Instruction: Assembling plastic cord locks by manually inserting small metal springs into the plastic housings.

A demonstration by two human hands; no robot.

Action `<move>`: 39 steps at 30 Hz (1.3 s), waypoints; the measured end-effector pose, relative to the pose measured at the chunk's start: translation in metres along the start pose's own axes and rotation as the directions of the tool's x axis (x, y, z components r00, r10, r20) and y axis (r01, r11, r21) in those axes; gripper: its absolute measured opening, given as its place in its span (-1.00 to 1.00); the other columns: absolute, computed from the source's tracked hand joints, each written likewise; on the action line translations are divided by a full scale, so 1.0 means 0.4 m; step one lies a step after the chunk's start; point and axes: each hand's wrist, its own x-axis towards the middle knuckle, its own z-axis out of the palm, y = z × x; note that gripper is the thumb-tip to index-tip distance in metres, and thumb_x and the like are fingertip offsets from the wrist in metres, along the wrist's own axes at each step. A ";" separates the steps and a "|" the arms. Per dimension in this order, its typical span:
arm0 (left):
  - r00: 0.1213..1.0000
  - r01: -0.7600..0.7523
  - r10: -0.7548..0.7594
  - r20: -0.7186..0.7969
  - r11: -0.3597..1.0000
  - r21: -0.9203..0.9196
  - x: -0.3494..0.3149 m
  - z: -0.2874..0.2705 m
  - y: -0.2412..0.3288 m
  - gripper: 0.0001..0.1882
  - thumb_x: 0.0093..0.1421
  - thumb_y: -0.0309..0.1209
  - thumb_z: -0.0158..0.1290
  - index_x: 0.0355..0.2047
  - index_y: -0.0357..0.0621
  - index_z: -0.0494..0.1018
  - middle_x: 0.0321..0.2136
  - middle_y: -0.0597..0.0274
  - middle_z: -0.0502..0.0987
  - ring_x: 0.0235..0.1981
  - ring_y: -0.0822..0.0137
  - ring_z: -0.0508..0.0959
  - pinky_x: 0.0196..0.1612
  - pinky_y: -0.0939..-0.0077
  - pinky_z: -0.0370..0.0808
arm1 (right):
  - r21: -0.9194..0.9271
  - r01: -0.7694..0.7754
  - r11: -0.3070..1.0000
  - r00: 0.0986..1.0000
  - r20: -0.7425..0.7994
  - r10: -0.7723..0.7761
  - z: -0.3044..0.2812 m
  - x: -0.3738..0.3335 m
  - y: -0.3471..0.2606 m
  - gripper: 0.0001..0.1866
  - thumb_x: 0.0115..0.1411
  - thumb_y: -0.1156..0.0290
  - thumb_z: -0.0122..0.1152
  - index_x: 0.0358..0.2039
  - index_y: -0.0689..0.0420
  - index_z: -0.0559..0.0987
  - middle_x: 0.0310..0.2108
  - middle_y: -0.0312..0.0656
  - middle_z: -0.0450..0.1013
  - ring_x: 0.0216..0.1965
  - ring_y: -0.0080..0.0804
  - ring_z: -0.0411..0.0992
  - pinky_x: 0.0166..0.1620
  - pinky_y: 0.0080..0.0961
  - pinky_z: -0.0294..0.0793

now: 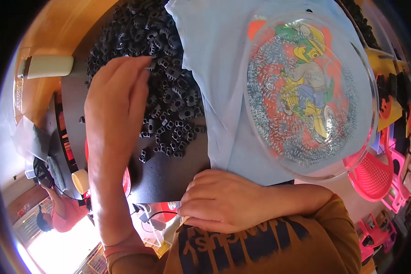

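Note:
My left hand (116, 91) is over a heap of small black plastic claw-clip pieces (173, 86) on the dark table. Its fingers are bent together, with the tips at the pieces; anything pinched there is hidden. My right hand (221, 201) lies at the table's near edge, close to my body, its fingers curled in. Whatever it may hold is out of sight. To the right, a clear oval tray (370, 132) with a cartoon figure showing in it holds many tiny metal springs (265, 109). It rests on a pale blue cloth (223, 100).
A cream-coloured bottle (50, 66) lies beyond the table's left side. Pink chairs (374, 178) stand at the right. Another person (64, 212) in pink is at the lower left, near a black fan (43, 171). Bins of dark pieces (363, 25) are at the upper right.

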 end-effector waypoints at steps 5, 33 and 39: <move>0.998 -0.034 0.031 0.053 0.998 0.057 0.016 0.052 -0.053 -0.82 0.08 -0.50 0.09 -0.28 -0.23 0.51 -0.36 0.09 0.53 -0.27 0.04 0.50 -0.17 0.27 0.42 | 0.020 -0.020 1.000 0.999 -0.029 0.020 -0.002 0.001 -0.001 -0.82 0.12 0.33 0.18 -0.39 0.19 0.48 -0.44 -0.13 0.40 -0.35 -0.13 0.38 -0.22 -0.26 0.33; 0.918 0.191 -0.394 -0.049 0.548 -0.815 -0.342 0.006 0.149 -0.72 -0.03 -0.67 0.17 -0.28 -0.27 0.40 -0.47 0.11 0.51 -0.45 0.22 0.52 -0.39 0.45 0.42 | 0.095 -0.287 0.953 0.946 -0.130 0.298 -0.042 0.012 -0.047 -0.69 0.07 0.65 0.24 -0.13 0.30 0.51 -0.30 -0.12 0.50 -0.41 -0.51 0.42 -0.39 -0.63 0.34; 0.944 -0.017 -0.235 -0.230 0.663 -0.749 -0.386 0.013 0.126 -0.62 -0.09 -0.70 0.19 -0.24 -0.25 0.37 -0.42 0.14 0.55 -0.43 0.24 0.56 -0.35 0.40 0.42 | -0.136 -0.069 0.988 0.998 -0.010 0.068 -0.034 0.026 -0.014 -0.74 0.07 0.63 0.24 -0.19 0.30 0.50 -0.29 -0.08 0.51 -0.35 -0.41 0.51 -0.41 -0.60 0.40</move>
